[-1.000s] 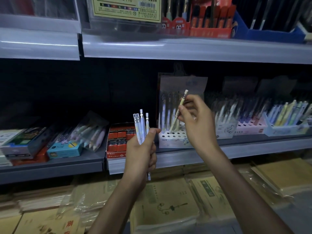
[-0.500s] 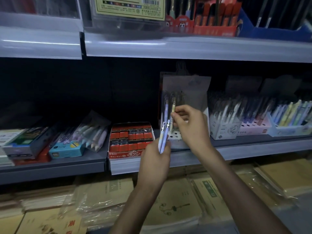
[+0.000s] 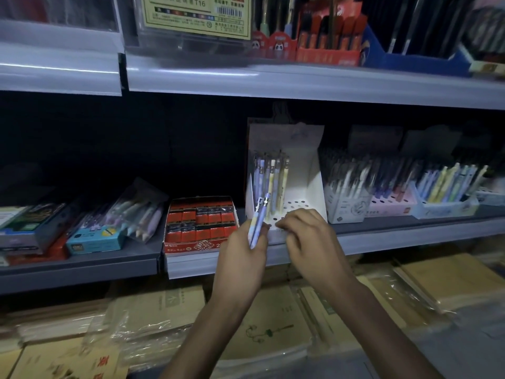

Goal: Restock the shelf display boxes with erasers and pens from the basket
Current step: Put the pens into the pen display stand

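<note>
2 pens (image 3: 258, 224) | left hand (image 3: 243, 258) grips | right hand (image 3: 308, 236) curled at box (image 3: 311, 187)

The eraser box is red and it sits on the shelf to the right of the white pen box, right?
Not quite. The red eraser box does sit on the shelf, but it is to the left of the white pen box, not to the right. The head view shows it.
</note>
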